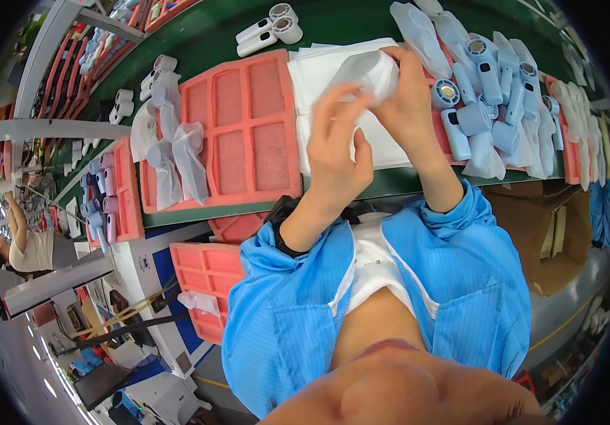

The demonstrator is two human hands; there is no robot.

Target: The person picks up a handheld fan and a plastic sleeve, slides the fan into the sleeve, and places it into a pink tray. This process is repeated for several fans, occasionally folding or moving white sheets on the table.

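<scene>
My right hand (405,99) is closed on a translucent white plastic bag (369,71) above the worktable. Whatever may be inside that bag cannot be made out. My left hand (338,145) is just beside the bag, its fingers curved, somewhat blurred and apart from the thumb, with nothing seen in it. Beneath both hands lies a stack of white sheets or flat bags (310,74). Right of it, several light-blue handheld fans (486,81) lie on a pink tray, some in translucent bags.
A pink compartment tray (255,127) sits left of the white stack, with bagged items (190,152) on its left side. White handheld fans (269,32) lie behind it on the green table (206,32). A cardboard box (542,241) stands below at right. Another person (32,244) is far left.
</scene>
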